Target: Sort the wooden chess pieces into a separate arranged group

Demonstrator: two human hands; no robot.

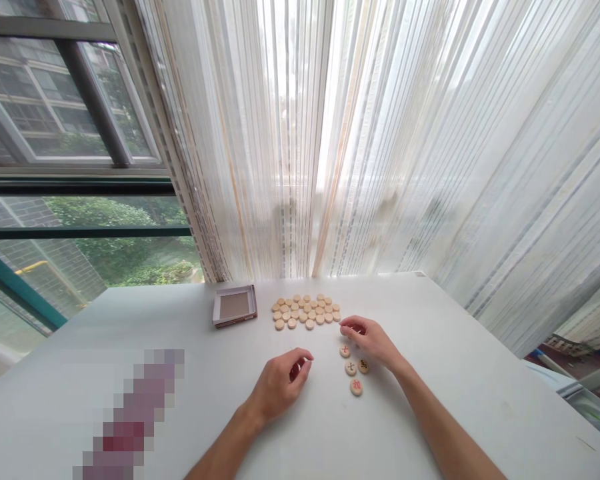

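My right hand (367, 339) is over the table at the right end of a cluster of round wooden Chinese chess pieces (307, 309), its fingertips close to the nearest pieces. Its fingers are bent and loosely apart, and no piece shows in them. Several pieces lie marked side up below that hand: a red-marked piece (345, 351), two with black characters, and a lower red-marked piece (356, 387). The cluster pieces show plain tops. To the left, my left hand (283, 381) rests on the table, curled, with a gap between thumb and forefinger and nothing visible inside.
A shallow open box (235, 305) stands left of the cluster on the white table (205, 407). Striped sheer curtains (305, 147) hang along the back edge, beside a window (80, 107) at left. A blurred-out strip (135, 413) covers part of the table's left side.
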